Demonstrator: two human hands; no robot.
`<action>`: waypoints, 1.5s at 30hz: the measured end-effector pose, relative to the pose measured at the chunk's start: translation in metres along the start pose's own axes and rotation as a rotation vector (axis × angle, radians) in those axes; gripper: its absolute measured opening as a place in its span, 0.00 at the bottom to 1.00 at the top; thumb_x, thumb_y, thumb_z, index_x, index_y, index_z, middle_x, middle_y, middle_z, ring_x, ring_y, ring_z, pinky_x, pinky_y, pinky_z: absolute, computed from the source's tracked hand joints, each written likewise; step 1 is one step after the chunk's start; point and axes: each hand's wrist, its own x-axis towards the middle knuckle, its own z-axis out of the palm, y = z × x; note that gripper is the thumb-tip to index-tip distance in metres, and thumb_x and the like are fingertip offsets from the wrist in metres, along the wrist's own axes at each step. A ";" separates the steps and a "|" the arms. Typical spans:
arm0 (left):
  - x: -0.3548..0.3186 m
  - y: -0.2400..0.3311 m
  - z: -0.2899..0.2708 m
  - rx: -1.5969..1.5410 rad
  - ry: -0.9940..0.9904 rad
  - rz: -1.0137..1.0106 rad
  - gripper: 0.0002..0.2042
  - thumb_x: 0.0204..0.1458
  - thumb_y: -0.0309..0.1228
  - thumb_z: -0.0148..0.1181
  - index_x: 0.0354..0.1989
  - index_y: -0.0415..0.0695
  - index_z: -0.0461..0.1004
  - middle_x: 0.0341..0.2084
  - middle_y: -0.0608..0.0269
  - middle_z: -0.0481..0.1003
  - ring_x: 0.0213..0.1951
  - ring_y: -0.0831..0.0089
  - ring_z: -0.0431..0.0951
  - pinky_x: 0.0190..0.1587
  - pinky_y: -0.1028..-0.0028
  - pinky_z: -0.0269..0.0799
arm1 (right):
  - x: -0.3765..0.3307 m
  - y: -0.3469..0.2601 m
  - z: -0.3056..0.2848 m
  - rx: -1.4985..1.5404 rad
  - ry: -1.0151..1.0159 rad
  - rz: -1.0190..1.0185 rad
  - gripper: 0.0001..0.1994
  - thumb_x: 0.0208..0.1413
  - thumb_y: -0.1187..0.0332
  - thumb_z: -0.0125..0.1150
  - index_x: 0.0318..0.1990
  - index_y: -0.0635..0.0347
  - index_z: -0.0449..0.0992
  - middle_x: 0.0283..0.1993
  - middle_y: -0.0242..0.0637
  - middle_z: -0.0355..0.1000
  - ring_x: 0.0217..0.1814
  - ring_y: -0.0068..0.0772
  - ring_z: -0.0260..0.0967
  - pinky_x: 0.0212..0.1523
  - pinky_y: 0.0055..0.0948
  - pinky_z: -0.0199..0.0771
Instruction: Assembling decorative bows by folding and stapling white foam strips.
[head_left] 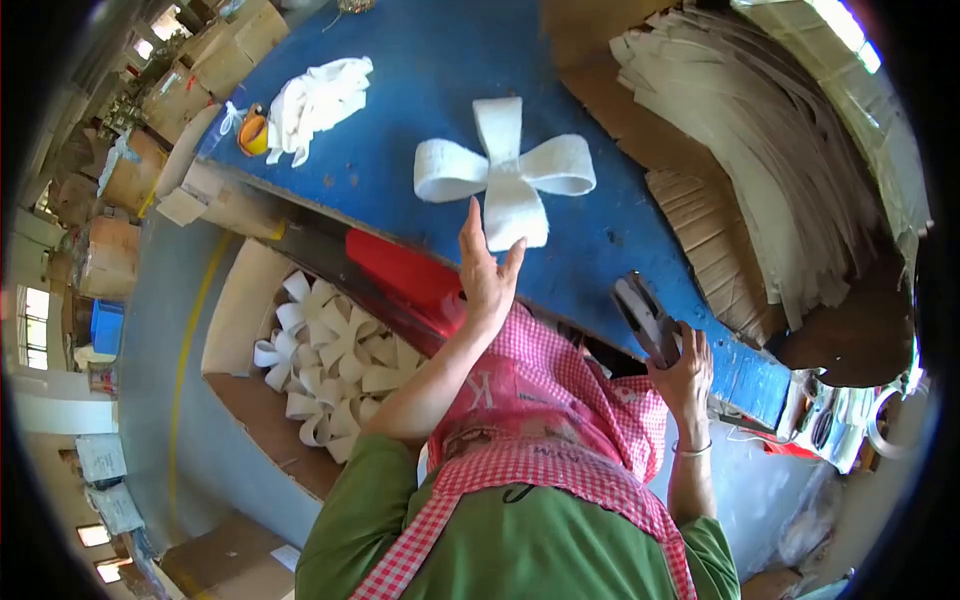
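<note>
While gripping stapler point(645, 318), right hand point(685, 372).

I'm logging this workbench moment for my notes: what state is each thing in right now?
White ribbon bow with four loops: finished shape, flat on the blue table.
Left hand: open, fingertips at the bow's lower loop.
Right hand: closed around the grey stapler-like tool.
Cardboard box of white bows: open, partly filled.
Stack of white strips: piled, fanned out.
</note>
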 end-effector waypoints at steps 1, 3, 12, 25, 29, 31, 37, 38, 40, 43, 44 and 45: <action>0.001 -0.001 0.008 0.108 -0.003 0.075 0.36 0.50 0.34 0.59 0.64 0.48 0.44 0.58 0.49 0.53 0.55 0.54 0.62 0.53 0.66 0.63 | 0.007 0.000 -0.004 -0.107 0.036 -0.029 0.33 0.28 0.66 0.70 0.49 0.58 0.65 0.40 0.43 0.65 0.44 0.45 0.63 0.46 0.38 0.63; 0.015 -0.006 0.005 0.243 -0.038 0.168 0.34 0.48 0.29 0.60 0.63 0.47 0.48 0.51 0.49 0.64 0.49 0.63 0.69 0.48 0.69 0.67 | 0.016 -0.014 -0.003 -0.189 0.059 -0.015 0.30 0.27 0.64 0.71 0.45 0.59 0.68 0.39 0.42 0.65 0.43 0.44 0.63 0.44 0.37 0.63; 0.108 -0.034 -0.018 0.145 -0.061 0.111 0.25 0.47 0.19 0.57 0.55 0.38 0.60 0.45 0.54 0.70 0.46 0.72 0.69 0.47 0.74 0.65 | 0.082 0.005 0.014 -0.127 -0.003 -0.074 0.35 0.33 0.54 0.69 0.50 0.61 0.66 0.42 0.46 0.65 0.48 0.46 0.63 0.49 0.39 0.62; 0.017 -0.028 0.027 0.758 -0.095 0.379 0.17 0.50 0.29 0.54 0.50 0.45 0.68 0.55 0.51 0.61 0.55 0.53 0.62 0.54 0.62 0.62 | 0.228 0.203 -0.020 -0.922 0.395 0.489 0.28 0.50 0.65 0.49 0.61 0.54 0.56 0.57 0.48 0.58 0.56 0.43 0.54 0.50 0.38 0.57; 0.021 -0.027 0.041 0.781 -0.089 0.398 0.13 0.49 0.28 0.54 0.44 0.42 0.71 0.47 0.54 0.69 0.51 0.55 0.67 0.51 0.63 0.64 | 0.244 0.264 -0.022 -0.549 0.295 0.710 0.31 0.48 0.77 0.52 0.61 0.46 0.54 0.57 0.49 0.58 0.58 0.46 0.57 0.54 0.47 0.59; 0.021 -0.027 0.038 0.761 -0.101 0.390 0.12 0.49 0.27 0.53 0.43 0.41 0.71 0.45 0.53 0.70 0.49 0.56 0.68 0.50 0.64 0.65 | 0.250 0.268 -0.011 -0.468 0.337 0.687 0.29 0.49 0.76 0.52 0.60 0.47 0.56 0.54 0.47 0.62 0.54 0.45 0.62 0.53 0.46 0.61; 0.017 -0.029 0.031 0.795 -0.067 0.382 0.10 0.48 0.27 0.53 0.38 0.39 0.73 0.40 0.54 0.73 0.46 0.59 0.70 0.50 0.65 0.65 | 0.239 0.232 -0.036 -0.842 0.153 0.564 0.12 0.50 0.69 0.55 0.44 0.54 0.70 0.44 0.40 0.69 0.49 0.40 0.67 0.41 0.39 0.69; 0.016 -0.030 0.026 0.807 -0.047 0.378 0.09 0.48 0.27 0.53 0.38 0.39 0.74 0.39 0.55 0.74 0.46 0.59 0.71 0.49 0.65 0.66 | 0.228 0.199 -0.045 -0.894 0.357 0.325 0.08 0.50 0.68 0.55 0.38 0.55 0.71 0.41 0.40 0.70 0.46 0.40 0.69 0.37 0.38 0.70; 0.016 -0.029 0.028 0.801 -0.044 0.390 0.09 0.48 0.27 0.53 0.38 0.39 0.74 0.39 0.55 0.74 0.45 0.59 0.71 0.49 0.65 0.66 | 0.203 0.167 -0.049 -0.943 0.568 0.107 0.05 0.50 0.67 0.55 0.33 0.55 0.73 0.37 0.40 0.71 0.42 0.39 0.70 0.33 0.37 0.70; 0.016 -0.025 0.032 0.764 -0.063 0.402 0.09 0.49 0.28 0.54 0.38 0.39 0.74 0.38 0.54 0.74 0.44 0.60 0.72 0.49 0.66 0.66 | 0.177 0.144 -0.046 -0.361 0.510 0.150 0.07 0.49 0.71 0.53 0.37 0.59 0.73 0.34 0.39 0.71 0.35 0.39 0.70 0.30 0.31 0.68; 0.014 -0.023 0.031 0.737 -0.079 0.396 0.10 0.50 0.29 0.54 0.38 0.39 0.74 0.38 0.54 0.74 0.44 0.61 0.72 0.49 0.66 0.66 | 0.169 0.136 -0.047 -0.075 0.464 0.074 0.08 0.50 0.71 0.53 0.38 0.61 0.72 0.32 0.36 0.71 0.33 0.37 0.70 0.30 0.30 0.68; 0.009 -0.023 0.032 0.739 -0.075 0.397 0.10 0.50 0.29 0.54 0.38 0.39 0.74 0.38 0.54 0.74 0.44 0.61 0.72 0.49 0.66 0.66 | 0.153 0.118 -0.043 0.264 0.422 0.093 0.11 0.50 0.73 0.53 0.42 0.61 0.71 0.31 0.35 0.72 0.32 0.33 0.70 0.29 0.29 0.68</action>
